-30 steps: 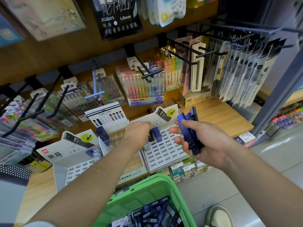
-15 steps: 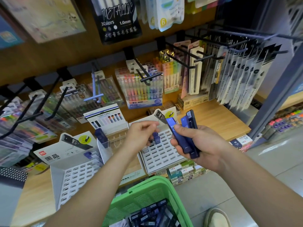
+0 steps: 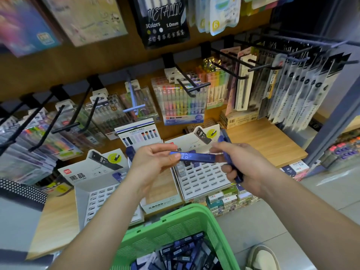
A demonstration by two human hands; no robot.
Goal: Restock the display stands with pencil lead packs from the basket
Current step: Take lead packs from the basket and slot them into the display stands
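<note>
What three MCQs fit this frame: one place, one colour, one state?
1. Where is the basket in view? A top left; B bottom centre; C far right.
2. What colour is the pack marked HB 0.7? A blue; B red; C green.
3. The left hand is: A open; B fisted, empty; C pinching the pack.
Key: B, its green rim fills the lower middle; A, the case is dark blue; C, thumb and fingers close on the pack's end.
</note>
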